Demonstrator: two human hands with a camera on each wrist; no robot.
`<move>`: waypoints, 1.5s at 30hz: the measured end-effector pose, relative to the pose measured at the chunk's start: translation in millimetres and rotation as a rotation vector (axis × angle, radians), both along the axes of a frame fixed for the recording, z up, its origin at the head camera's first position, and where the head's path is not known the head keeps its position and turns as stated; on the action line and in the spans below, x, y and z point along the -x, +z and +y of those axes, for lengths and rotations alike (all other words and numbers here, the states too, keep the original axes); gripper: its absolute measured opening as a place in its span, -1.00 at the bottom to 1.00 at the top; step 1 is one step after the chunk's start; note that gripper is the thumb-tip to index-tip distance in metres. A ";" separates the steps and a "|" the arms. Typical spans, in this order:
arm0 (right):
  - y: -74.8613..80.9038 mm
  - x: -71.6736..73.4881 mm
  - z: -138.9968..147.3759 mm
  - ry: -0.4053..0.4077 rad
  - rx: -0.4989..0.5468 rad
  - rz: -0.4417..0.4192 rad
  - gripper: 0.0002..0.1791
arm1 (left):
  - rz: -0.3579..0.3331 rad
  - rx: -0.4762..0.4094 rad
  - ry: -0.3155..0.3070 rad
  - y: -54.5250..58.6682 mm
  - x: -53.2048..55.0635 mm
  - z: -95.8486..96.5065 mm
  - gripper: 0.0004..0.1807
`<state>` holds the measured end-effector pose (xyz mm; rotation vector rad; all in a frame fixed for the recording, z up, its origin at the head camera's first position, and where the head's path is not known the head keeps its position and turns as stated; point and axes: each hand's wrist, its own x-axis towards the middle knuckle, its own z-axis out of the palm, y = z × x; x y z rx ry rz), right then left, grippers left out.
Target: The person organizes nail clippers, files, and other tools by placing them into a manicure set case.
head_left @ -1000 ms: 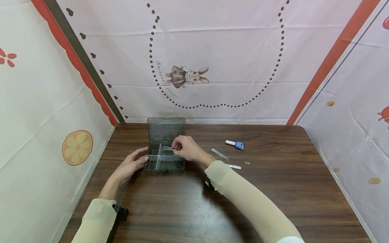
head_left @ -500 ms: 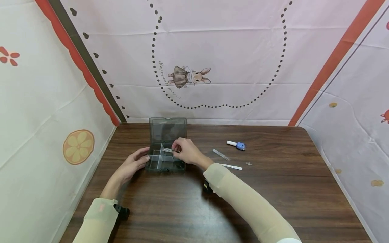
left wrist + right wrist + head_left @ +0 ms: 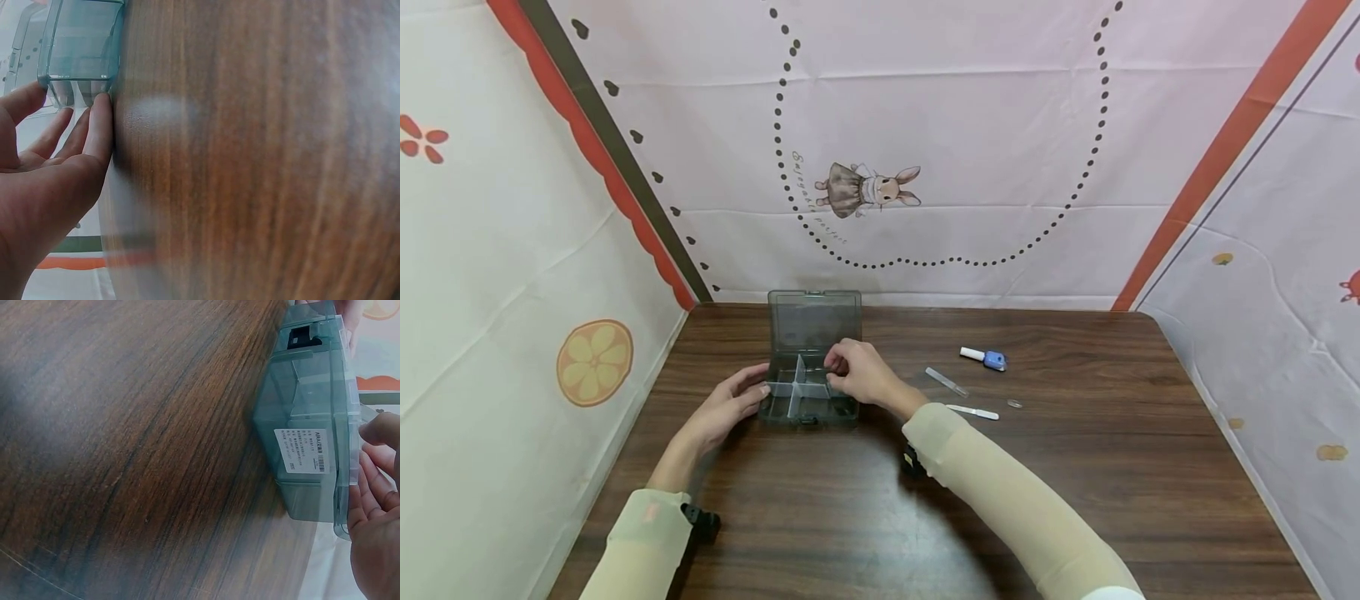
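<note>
A dark translucent compartment box (image 3: 808, 410) stands at the back left of the table, its lid (image 3: 815, 321) raised. Pale dividers (image 3: 797, 390) cross inside. My left hand (image 3: 724, 408) is at the box's left side, with extended fingertips touching its wall, as the left wrist view (image 3: 78, 65) also shows. Over the back right compartment is my right hand (image 3: 867, 373), fingers bent and the thumb apart from them, nothing visible between. In the right wrist view this hand (image 3: 378, 487) lies along the box's rim, beside a wall with a white label (image 3: 303, 451).
Right of the box lie a blue bottle with a white cap (image 3: 983, 358), a clear thin strip (image 3: 946, 382), a slim white tool (image 3: 973, 412) and a small clear oval piece (image 3: 1015, 403). A printed cloth (image 3: 985, 167) hangs behind the wooden table (image 3: 820, 517).
The small clear strip that my right fingers pinched over the compartment no longer shows in them; the fingers have parted. My left hand stays at the box's side.
</note>
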<state>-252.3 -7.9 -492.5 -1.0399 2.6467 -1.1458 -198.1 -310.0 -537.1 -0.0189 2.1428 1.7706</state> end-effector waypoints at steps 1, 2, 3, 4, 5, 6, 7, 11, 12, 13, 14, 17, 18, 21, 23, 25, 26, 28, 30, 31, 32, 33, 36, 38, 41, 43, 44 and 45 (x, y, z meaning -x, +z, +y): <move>-0.5 0.6 0.3 -0.002 0.005 0.000 -0.89 | 0.001 0.000 0.000 0.1 0.1 0.2 -0.25; -0.6 1.1 0.7 -0.005 0.010 0.001 -0.89 | 0.003 -0.001 0.001 0.2 0.2 0.4 -0.25; -0.3 1.4 1.1 -0.006 0.019 0.000 -0.88 | 0.005 -0.001 0.001 0.5 0.3 0.6 -0.25; -0.1 1.7 1.6 -0.006 0.028 0.000 -0.88 | 0.007 -0.001 0.001 0.5 0.4 0.7 -0.26; 0.0 2.1 2.2 -0.006 0.034 0.000 -0.88 | 0.007 0.000 0.002 0.5 0.6 0.8 -0.26; 0.4 2.5 2.9 -0.006 0.042 0.000 -0.88 | 0.007 -0.001 0.004 0.5 0.8 1.0 -0.26; 0.8 2.6 3.7 -0.006 0.045 -0.001 -0.88 | 0.006 -0.001 0.004 0.3 1.0 1.1 -0.26; 3.1 1.4 9.7 0.002 0.061 -0.005 -0.89 | 0.004 -0.003 0.007 -1.4 1.5 1.1 -0.26; 4.2 0.8 11.9 0.006 0.068 -0.008 -0.89 | 0.005 -0.003 0.007 -1.5 1.5 1.0 -0.27; 5.1 0.2 14.3 0.008 0.072 -0.007 -0.89 | 0.006 -0.003 0.007 -1.6 1.4 0.8 -0.27; 5.8 -0.2 16.7 0.010 0.079 -0.009 -0.89 | 0.007 -0.003 0.007 -1.5 1.2 0.5 -0.27; 8.0 -0.9 25.8 0.011 0.093 -0.014 -0.88 | 0.011 0.001 0.005 -1.0 0.5 -0.2 -0.26; 8.7 -1.0 29.2 0.008 0.098 -0.018 -0.88 | 0.011 0.002 0.004 -0.8 0.3 -0.5 -0.25; 10.8 -0.7 40.1 -0.002 0.116 -0.027 -0.87 | 0.011 0.006 0.000 -0.4 0.3 -1.1 -0.24; 11.8 0.0 47.7 -0.010 0.123 -0.022 -0.86 | 0.012 0.005 -0.002 -0.3 0.7 -1.0 -0.24; 12.2 0.5 55.0 -0.018 0.120 -0.008 -0.86 | 0.011 0.005 -0.003 -0.2 1.3 -0.8 -0.25; 12.2 0.8 58.4 -0.021 0.116 0.004 -0.86 | 0.010 0.004 -0.002 -0.2 1.5 -0.6 -0.25; 12.5 0.5 65.3 -0.023 0.106 0.024 -0.86 | 0.007 0.002 -0.001 0.1 1.6 0.0 -0.24; 13.0 -0.6 72.3 -0.024 0.097 0.032 -0.85 | 0.002 0.000 0.000 0.3 1.2 0.4 -0.24; 13.8 -0.9 75.9 -0.023 0.096 0.036 -0.85 | 0.002 0.001 0.000 0.7 1.4 0.5 -0.25; 14.7 -1.3 79.5 -0.025 0.094 0.035 -0.85 | 0.003 0.003 -0.002 1.0 1.5 0.5 -0.25; 15.3 -1.7 83.2 -0.026 0.089 0.032 -0.84 | 0.004 0.003 -0.003 1.3 1.8 0.7 -0.25; 15.7 -4.0 94.3 -0.042 0.067 0.032 -0.84 | 0.004 0.000 -0.003 0.9 1.2 0.3 -0.26; 15.8 -5.2 102.2 -0.055 0.055 0.034 -0.84 | 0.004 -0.005 -0.004 0.7 1.1 0.3 -0.25; 14.9 -6.1 114.2 -0.068 0.047 0.043 -0.84 | 0.004 -0.006 -0.002 0.6 0.7 0.4 -0.25; 13.7 -6.1 122.0 -0.073 0.048 0.039 -0.84 | 0.006 -0.003 -0.003 0.5 0.4 0.4 -0.25; 12.9 -5.8 125.9 -0.077 0.046 0.037 -0.85 | 0.006 0.000 -0.003 0.6 0.2 0.5 -0.25; 12.0 -5.5 129.7 -0.082 0.046 0.035 -0.85 | 0.007 0.001 -0.004 0.7 0.1 0.7 -0.25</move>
